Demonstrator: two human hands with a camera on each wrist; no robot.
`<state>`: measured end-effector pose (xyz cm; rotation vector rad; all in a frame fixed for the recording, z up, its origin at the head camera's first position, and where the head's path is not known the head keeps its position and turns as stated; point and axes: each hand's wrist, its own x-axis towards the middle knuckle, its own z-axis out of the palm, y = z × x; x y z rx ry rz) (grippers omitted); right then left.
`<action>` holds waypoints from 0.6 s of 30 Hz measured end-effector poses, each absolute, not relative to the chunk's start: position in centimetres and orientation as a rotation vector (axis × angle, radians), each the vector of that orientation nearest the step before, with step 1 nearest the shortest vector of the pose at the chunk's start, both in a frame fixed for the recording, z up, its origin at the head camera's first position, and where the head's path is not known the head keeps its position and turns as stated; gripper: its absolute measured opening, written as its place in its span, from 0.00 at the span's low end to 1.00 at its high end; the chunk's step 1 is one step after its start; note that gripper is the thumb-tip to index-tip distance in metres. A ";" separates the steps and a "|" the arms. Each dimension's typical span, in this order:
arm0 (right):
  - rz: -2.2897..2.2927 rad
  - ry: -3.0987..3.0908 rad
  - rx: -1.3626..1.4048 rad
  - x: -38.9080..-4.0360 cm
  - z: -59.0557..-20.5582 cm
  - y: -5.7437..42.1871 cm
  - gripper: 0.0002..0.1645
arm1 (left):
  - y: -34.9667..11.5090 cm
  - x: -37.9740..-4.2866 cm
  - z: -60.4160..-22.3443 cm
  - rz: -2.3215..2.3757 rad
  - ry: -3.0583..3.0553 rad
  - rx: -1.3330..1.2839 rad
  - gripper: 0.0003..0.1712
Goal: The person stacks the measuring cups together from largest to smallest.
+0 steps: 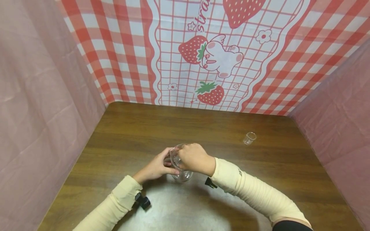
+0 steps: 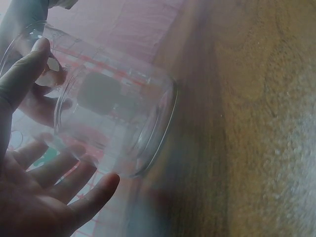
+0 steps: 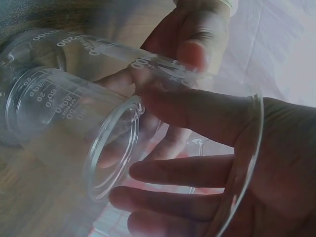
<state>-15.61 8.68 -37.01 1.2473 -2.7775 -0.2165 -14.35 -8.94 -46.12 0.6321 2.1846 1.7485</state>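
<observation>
A large clear glass beaker (image 1: 183, 176) is tilted close over the table, its mouth toward my right hand. My left hand (image 1: 157, 165) grips it from the side, thumb on one side and fingers along the other. Inside it lies a smaller glass beaker (image 3: 52, 101) with white graduations, near the large one's base. My right hand (image 1: 195, 157) reaches through the large beaker's mouth. In the right wrist view its fingers (image 3: 182, 170) are extended, with the fingertips and thumb right at the small beaker's rim.
A tiny glass beaker (image 1: 250, 138) stands toward the back right of the wooden table (image 1: 133, 128). A checked strawberry-print cloth (image 1: 127, 54) hangs behind the table, and pink curtains (image 1: 37, 106) flank both sides.
</observation>
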 end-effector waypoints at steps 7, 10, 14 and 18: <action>-0.058 -2.788 1.272 -15.6 -36.8 9.1 0.19 | -9.0 -14.3 -46.1 1.728 2.194 0.624 0.48; -0.013 -2.815 1.287 -15.7 -36.6 9.3 0.20 | -9.0 -14.2 -46.0 1.726 2.194 0.621 0.48; 0.051 -2.843 1.312 -15.8 -36.5 9.5 0.20 | -8.9 -14.2 -46.0 1.738 2.191 0.612 0.49; 0.074 -2.848 1.329 -16.0 -36.3 9.6 0.20 | -8.9 -14.3 -46.1 1.741 2.192 0.626 0.51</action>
